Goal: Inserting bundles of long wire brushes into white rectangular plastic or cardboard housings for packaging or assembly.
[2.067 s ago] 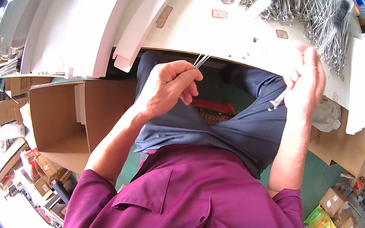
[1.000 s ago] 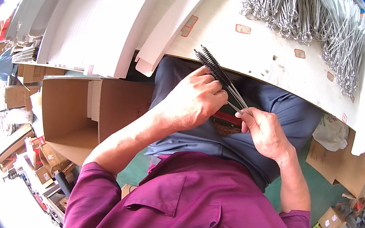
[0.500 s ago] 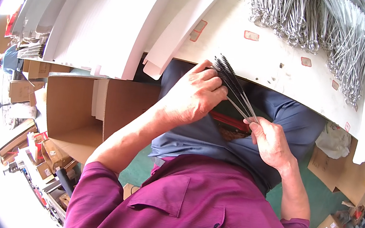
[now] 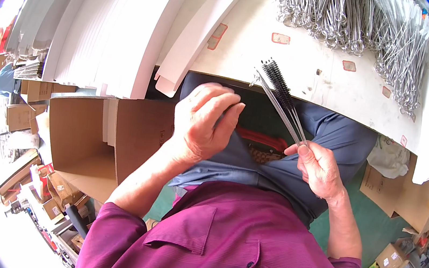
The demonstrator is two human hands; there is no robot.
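Several thin wire-handled cleaning brushes (image 4: 283, 95) are in my right hand (image 4: 321, 170); its thumb and fingers pinch the bare wire stems. Their black bristle heads, with a paler bristled one at the left, fan out upward and to the left, near the table's front edge. To the left of the brushes is my left hand (image 4: 205, 122), apart from them. Its fingers are curled in, with the thumb tip close to the index fingertip, and slightly blurred. Nothing shows in it, though the palm is hidden.
A pale table (image 4: 258, 47) spans the far side. Many looped wire stems (image 4: 343, 21) are heaped at its far right. White folded cartons (image 4: 109, 28) stand in a row at the left, beside a long white carton (image 4: 200, 34). An open cardboard box (image 4: 78, 138) sits below them.
My left hand has let go of the brush heads and drawn back left and down. My right hand keeps its hold, and the bristle heads now show more fully.
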